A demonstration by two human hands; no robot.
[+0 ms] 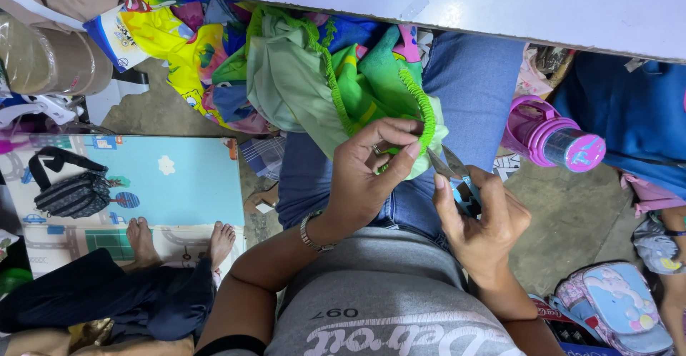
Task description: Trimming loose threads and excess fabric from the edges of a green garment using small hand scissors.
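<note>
A green garment (pixel 307 84) with a bright green ruffled trim lies over my lap and drapes from under the white table edge. My left hand (pixel 368 174) pinches the trim's edge between thumb and fingers; a bracelet sits on that wrist. My right hand (pixel 479 217) grips small blue-handled thread snips (pixel 450 170), their metal tips pointing at the cloth just beside my left fingers. My jeans and grey shirt fill the lower middle.
A white table edge (pixel 500 6) runs along the top. Colourful fabric (pixel 179 49) is piled at the left. A pink bottle (pixel 554 142) lies right. Another person's bare feet (pixel 179 245) rest on a play mat with a black bag (pixel 75 192). A pastel backpack (pixel 618 313) sits bottom right.
</note>
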